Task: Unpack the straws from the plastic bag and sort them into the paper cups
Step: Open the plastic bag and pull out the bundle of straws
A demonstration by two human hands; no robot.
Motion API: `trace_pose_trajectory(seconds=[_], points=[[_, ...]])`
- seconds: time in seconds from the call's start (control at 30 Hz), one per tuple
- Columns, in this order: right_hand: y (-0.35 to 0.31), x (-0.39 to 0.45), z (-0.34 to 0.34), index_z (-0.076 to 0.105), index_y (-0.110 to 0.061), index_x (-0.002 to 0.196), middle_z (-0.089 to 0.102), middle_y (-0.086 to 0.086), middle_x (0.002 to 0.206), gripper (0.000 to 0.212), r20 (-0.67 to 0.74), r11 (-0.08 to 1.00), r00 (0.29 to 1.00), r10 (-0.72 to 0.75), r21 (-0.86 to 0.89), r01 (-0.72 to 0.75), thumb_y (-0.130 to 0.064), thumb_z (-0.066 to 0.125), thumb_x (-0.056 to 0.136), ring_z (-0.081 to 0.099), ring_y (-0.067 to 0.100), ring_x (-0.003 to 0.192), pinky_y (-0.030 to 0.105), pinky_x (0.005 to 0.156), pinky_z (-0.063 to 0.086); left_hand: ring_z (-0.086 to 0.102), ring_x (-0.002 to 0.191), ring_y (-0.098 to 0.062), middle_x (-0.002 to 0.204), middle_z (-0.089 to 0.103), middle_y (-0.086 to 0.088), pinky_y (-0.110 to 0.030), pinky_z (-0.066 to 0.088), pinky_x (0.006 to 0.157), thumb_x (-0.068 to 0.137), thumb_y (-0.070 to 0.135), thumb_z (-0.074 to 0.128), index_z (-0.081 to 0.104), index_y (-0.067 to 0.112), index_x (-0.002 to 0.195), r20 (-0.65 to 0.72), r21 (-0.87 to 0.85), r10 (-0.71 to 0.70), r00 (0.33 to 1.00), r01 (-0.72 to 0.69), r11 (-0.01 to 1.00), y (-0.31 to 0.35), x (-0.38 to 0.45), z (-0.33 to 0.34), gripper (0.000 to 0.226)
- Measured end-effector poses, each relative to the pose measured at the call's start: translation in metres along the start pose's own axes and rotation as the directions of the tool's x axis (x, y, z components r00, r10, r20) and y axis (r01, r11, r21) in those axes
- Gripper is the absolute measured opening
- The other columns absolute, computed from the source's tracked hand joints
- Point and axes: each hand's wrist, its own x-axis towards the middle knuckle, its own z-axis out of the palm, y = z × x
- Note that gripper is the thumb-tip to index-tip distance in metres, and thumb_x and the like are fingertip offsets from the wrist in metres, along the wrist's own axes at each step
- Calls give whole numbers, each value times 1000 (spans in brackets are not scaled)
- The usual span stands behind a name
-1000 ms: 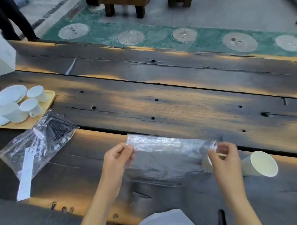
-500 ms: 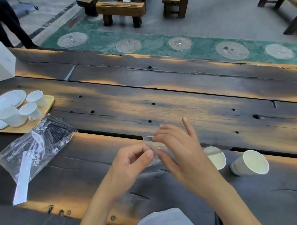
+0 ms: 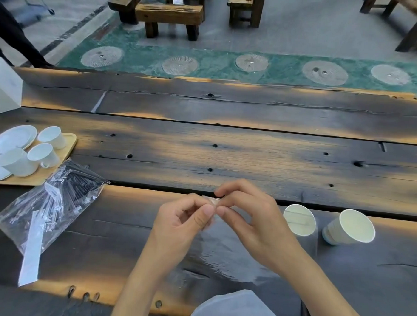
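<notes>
My left hand (image 3: 183,224) and my right hand (image 3: 252,222) meet over the table's near plank, both pinching the top edge of a clear, empty-looking plastic bag (image 3: 222,256) that hangs down between them. To the left lies a second clear plastic bag of black straws (image 3: 57,199) with a white strip along it. Two white paper cups lie tipped on their sides at the right: the nearer cup (image 3: 299,220) just beside my right hand, and the outer cup (image 3: 350,227) further right. No straws show in either cup.
A wooden tray (image 3: 68,143) at the left holds white ceramic cups (image 3: 44,154) and saucers (image 3: 12,139). A white box (image 3: 3,89) stands at the far left. Beyond the dark wooden table (image 3: 226,154) are benches and a person's dark trouser leg (image 3: 14,37).
The clear bag was stretched flat between my hands; my right hand has swung left to meet my left, folding the bag's top together. The view has tilted up a little.
</notes>
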Motion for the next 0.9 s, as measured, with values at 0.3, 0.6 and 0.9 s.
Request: trace_pose_trajectory(seconds=[0.3,0.6,0.9], points=[[-7,5,-21,57,-12,76,63,3,96,24,-3,943,974,227,250,-219,-1,57,97,57,8,88,16,77,41,63,74,-8,82,69,-6,-21,51,67,87,41,65,72,24,89,-22,51,-72,997,73,996,-5,-8,-14,18],[-12,10,-20,68,-9,90,65,-4,112,28,105,961,972,208,161,-223,-34,58,95,61,7,104,19,89,45,51,62,-8,67,59,-4,-23,42,57,89,25,73,70,16,79,77,127,-33,996,23,992,7,12,7,14],[73,-39,-68,61,-19,123,76,6,113,61,-86,690,807,585,576,-438,-48,77,72,72,17,104,20,90,53,66,72,-23,86,73,-12,-27,52,60,91,34,67,74,15,87,-105,-177,-30,994,11,984,-8,15,-18,21]])
